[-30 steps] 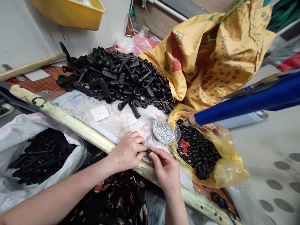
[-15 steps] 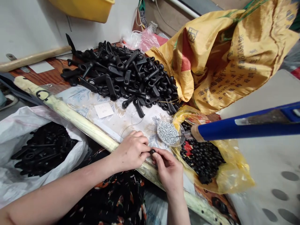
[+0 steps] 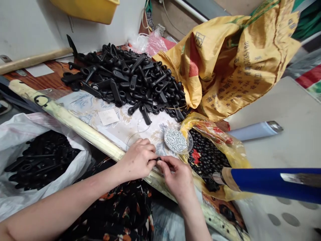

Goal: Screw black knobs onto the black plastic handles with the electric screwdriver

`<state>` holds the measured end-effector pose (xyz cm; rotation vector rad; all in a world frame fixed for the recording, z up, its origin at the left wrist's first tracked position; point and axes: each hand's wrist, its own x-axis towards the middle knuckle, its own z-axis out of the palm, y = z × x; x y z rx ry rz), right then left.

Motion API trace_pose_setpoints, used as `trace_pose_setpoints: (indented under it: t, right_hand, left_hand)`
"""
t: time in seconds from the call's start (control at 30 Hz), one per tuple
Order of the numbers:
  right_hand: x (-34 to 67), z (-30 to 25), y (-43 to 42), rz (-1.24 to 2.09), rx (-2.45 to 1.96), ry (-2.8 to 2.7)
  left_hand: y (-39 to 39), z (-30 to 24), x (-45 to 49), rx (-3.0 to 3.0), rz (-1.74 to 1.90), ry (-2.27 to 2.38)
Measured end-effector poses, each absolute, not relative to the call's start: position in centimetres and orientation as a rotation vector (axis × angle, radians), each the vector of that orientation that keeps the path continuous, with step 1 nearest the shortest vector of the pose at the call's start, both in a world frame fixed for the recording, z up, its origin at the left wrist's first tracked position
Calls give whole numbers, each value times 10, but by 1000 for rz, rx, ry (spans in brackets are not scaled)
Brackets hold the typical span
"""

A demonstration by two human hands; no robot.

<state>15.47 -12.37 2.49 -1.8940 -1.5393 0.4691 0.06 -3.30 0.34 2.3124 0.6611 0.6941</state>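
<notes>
My left hand (image 3: 140, 159) and my right hand (image 3: 177, 170) meet above the pale bar along the table's front edge. Between their fingertips is a small black round part (image 3: 158, 159). The right thumb and forefinger pinch it, and the left thumb and forefinger close on its other side. My fingers cover most of it, so its full shape is hidden. Just beyond the right hand stands a clear round tub (image 3: 191, 142) of small silver screws (image 3: 175, 140). A blue-handled tool (image 3: 265, 182) with a metal front end reaches in from the right, apart from both hands.
A heap of black crank handles (image 3: 132, 80) covers the table's back. Similar handles fill a white sack (image 3: 15, 125) at left. Small black knobs (image 3: 213, 150) fill a yellow plastic bag (image 3: 240, 159). A large yellow woven sack (image 3: 225, 67) stands behind. The pale bar (image 3: 82, 125) crosses in front.
The blue-handled tool has swung down and toward me, away from the screw tub, uncovering a pale blue handle behind it. Both hands keep their hold. The view has shifted slightly.
</notes>
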Motion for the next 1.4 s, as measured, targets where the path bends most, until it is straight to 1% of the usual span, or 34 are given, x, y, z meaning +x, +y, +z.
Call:
trace_pose_setpoints:
  t: [0.1, 0.17, 0.2, 0.27, 0.33, 0.43, 0.5, 0.7, 1.07, 1.4]
  right_hand:
    - [155, 27, -128, 595, -1916, -1444]
    - [162, 35, -127, 611, -1924, -1388]
    - [167, 40, -123, 550, -1928, -1357]
    - [180, 51, -109, 326, -1942, -1329]
    - [192, 58, -86, 129, -2048, -1401]
    - [202, 56, -48, 71, -2300, -1572]
    - [203, 51, -33, 94, -2352, -1633]
    - [203, 44, -34, 72, -2317, -1732]
    - [207, 38, -35, 24, -2199, -1826]
    - [197, 37, -49, -26, -2154, -1635]
  left_hand:
    - [-32, 4, 1, 2339, 673, 672]
    - [-29, 5, 2, 2364, 630, 661]
    - [-27, 5, 2, 2370, 603, 651]
    - [-23, 6, 4, 2371, 546, 633]
    - [-20, 8, 5, 2354, 516, 640]
    - [-21, 12, 6, 2312, 504, 694]
    - [-23, 13, 7, 2278, 505, 726]
    - [-31, 6, 10, 2255, 615, 803]
    - [-32, -5, 10, 2367, 744, 737]
    - [-33, -5, 8, 2403, 763, 723]
